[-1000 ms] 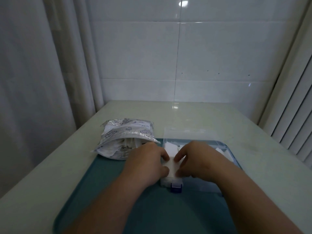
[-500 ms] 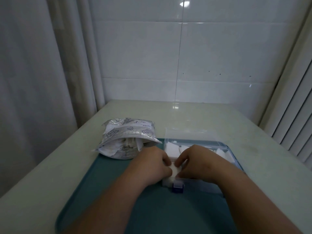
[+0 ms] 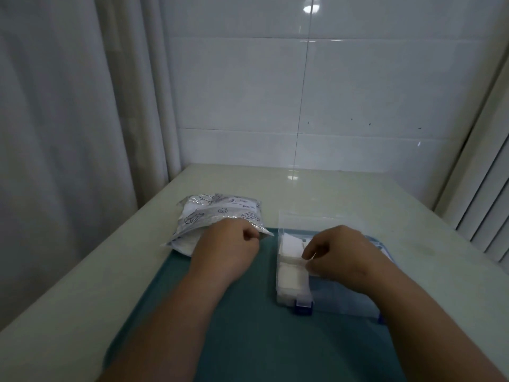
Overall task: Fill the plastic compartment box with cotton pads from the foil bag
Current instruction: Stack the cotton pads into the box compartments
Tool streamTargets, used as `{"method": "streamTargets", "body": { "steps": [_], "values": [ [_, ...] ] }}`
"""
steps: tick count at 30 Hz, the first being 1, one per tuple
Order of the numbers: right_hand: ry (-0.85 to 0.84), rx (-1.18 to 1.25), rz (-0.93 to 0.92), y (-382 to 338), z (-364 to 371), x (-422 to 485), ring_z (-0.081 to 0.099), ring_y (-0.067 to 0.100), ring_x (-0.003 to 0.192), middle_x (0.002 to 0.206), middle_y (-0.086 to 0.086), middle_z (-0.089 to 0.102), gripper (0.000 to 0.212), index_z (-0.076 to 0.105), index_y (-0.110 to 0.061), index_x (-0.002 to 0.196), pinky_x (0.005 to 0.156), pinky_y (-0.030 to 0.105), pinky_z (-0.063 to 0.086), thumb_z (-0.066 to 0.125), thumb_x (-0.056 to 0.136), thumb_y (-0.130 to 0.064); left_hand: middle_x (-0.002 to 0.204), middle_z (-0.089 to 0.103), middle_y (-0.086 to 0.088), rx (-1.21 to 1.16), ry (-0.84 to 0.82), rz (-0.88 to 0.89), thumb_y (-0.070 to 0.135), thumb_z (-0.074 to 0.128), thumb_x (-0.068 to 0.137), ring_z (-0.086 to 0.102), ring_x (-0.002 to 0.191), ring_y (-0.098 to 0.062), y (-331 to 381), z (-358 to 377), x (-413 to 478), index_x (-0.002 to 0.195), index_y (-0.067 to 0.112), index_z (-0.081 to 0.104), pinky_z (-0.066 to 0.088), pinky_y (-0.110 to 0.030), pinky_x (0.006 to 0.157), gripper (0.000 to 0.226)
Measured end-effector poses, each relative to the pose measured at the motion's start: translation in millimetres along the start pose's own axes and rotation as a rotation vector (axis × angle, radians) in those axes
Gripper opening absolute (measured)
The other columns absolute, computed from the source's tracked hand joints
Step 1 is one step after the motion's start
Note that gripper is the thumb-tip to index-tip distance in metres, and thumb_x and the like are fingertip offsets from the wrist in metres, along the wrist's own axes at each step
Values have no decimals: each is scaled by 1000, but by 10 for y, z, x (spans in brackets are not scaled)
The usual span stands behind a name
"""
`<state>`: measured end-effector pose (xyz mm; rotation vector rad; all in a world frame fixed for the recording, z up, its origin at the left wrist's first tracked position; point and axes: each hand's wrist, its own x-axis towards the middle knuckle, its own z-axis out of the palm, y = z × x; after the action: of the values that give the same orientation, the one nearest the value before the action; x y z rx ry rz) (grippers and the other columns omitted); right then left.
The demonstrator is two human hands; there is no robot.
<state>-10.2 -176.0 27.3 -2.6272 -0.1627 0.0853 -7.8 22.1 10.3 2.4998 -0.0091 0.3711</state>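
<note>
The clear plastic compartment box [image 3: 344,304] with blue latches lies on a teal tray [image 3: 242,334], its lid open at the back. White cotton pads [image 3: 291,279] fill its near-left compartment, and more pads [image 3: 290,242] sit in the one behind. My right hand [image 3: 344,257] is over the box, thumb and fingertips pinching pads at the divider between those compartments. The foil bag [image 3: 217,216] lies at the tray's far-left corner, mouth toward me. My left hand [image 3: 228,246] is at that mouth with fingers curled against the flap; whether it grips the flap is unclear.
The tray sits on a pale table [image 3: 82,293] against a tiled wall. A curtain [image 3: 68,133] hangs on the left and slatted blinds [image 3: 490,210] stand on the right. The box's right compartments are hidden under my right forearm.
My left hand has left the box and moved left to the foil bag's mouth. My right hand stays on the pads in the box, and the filled near-left compartment now shows.
</note>
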Motion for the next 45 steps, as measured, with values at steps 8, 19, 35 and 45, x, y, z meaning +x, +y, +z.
{"method": "streamTargets", "body": {
  "steps": [8, 19, 35, 45],
  "values": [
    [40, 7, -23, 7, 35, 2, 60, 6, 80, 92, -10, 65, 14, 70, -31, 97, 75, 22, 54, 68, 84, -25, 115, 61, -10, 333, -21, -26, 18, 48, 89, 58, 104, -29, -184, 50, 30, 110, 22, 65, 49, -35, 83, 27],
    [40, 22, -24, -7, 39, -18, 60, 6, 82, 96, -8, 65, 15, 69, -30, 99, 79, 25, 54, 68, 85, -27, 141, 40, -7, 205, -221, -73, 13, 46, 86, 39, 130, -29, -224, 156, 71, 133, 37, 52, 36, -37, 108, 54],
    [29, 59, -27, -19, 57, -20, 60, 7, 80, 93, -11, 64, 16, 67, -29, 100, 77, 29, 57, 68, 85, -35, 142, 39, -14, 369, -180, -84, 18, 46, 87, 37, 130, -35, -291, 253, 115, 141, 26, 39, 35, -41, 104, 54],
    [35, 65, -22, -7, 70, -15, 61, 8, 82, 94, -9, 65, 15, 67, -31, 99, 78, 30, 57, 69, 85, -35, 128, 56, -8, 321, -46, -50, 9, 48, 84, 53, 116, -30, -232, 202, 119, 118, 14, 54, 46, -38, 87, 35]
  ]
}}
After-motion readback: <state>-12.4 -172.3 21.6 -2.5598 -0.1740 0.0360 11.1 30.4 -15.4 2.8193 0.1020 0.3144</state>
